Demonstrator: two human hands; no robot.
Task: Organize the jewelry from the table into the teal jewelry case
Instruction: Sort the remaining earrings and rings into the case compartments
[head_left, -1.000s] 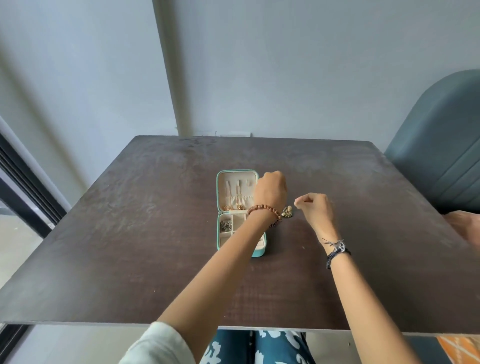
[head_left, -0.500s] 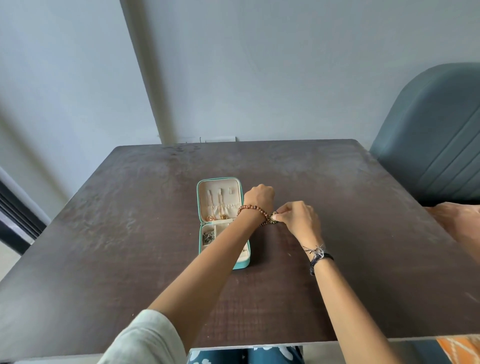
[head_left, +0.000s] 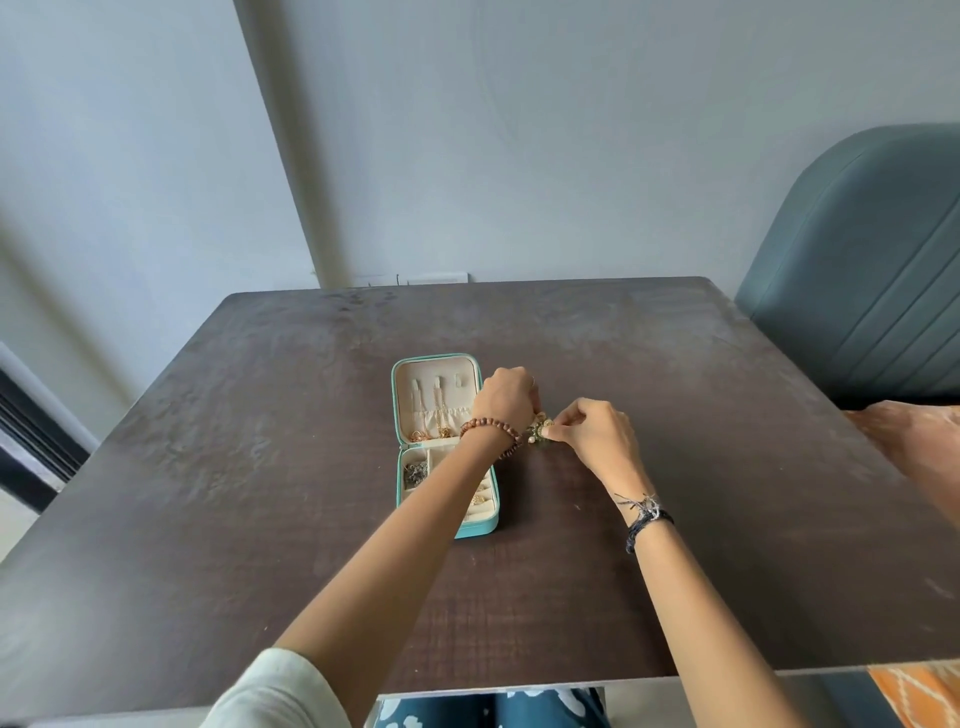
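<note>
The teal jewelry case (head_left: 405, 395) lies open near the middle of the dark table (head_left: 260, 441), its beige lid panel holding gold chains and its lower tray holding several small pieces. Just right of the case sits a small gold jewelry cluster (head_left: 537, 433). My left hand (head_left: 504, 400), with a brown bead bracelet on its wrist, has its fingers curled over the cluster. My right hand (head_left: 597, 434) pinches the same cluster from the right side. Most of the jewelry is hidden between the two hands.
A teal upholstered chair (head_left: 857, 270) stands at the table's far right. An orange cushion (head_left: 914, 457) pokes over the right edge. The wall runs right behind the far edge. A dark window frame (head_left: 31, 457) is at the left.
My right hand moved left to the jewelry cluster and took hold of it beside my left hand. The camera view shifted, so the case sits more to the left.
</note>
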